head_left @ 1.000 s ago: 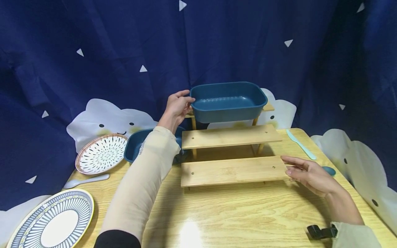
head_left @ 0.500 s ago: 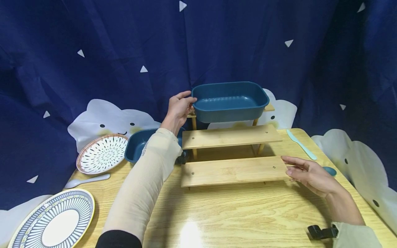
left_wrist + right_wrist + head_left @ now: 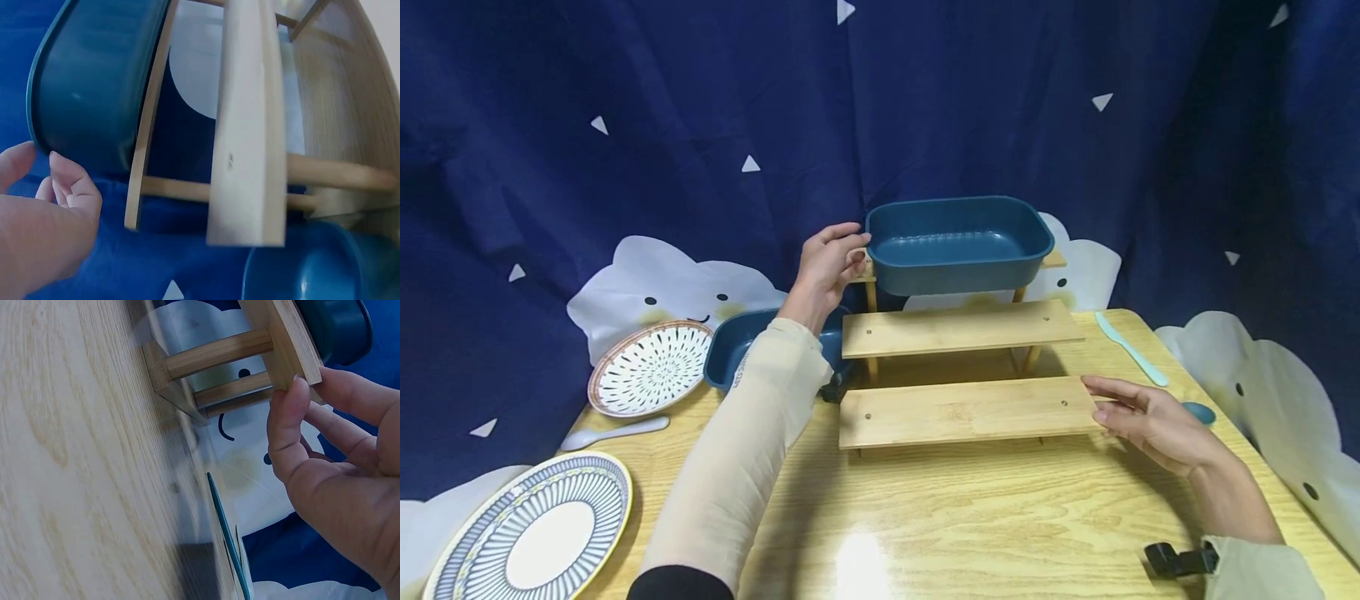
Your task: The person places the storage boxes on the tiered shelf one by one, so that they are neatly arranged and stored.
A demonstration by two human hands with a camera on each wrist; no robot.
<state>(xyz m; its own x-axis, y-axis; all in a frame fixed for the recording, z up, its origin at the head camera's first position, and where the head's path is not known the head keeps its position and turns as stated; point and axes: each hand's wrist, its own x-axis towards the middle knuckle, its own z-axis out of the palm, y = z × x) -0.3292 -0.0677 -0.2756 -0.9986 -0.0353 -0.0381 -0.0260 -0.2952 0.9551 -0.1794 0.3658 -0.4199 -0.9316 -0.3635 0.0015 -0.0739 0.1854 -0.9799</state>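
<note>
A dark blue rectangular dish stands on the top shelf of a three-tier wooden rack. My left hand is at the dish's left end, its fingers loosely curled against the dish wall without gripping it. In the left wrist view, the left hand sits just below the dish, beside the rack. My right hand lies open, touching the right end of the lowest shelf. From the right wrist, the right hand has its thumb pressed on the end of the rack.
A second blue dish sits behind my left forearm. A patterned plate, white spoon and blue-striped plate lie at the left. A pale green knife and a teal spoon lie at the right. A black clip is near the front.
My left hand has loosened from the dish's rim and drawn slightly back. The dish stays on the top shelf. The right hand has not moved.
</note>
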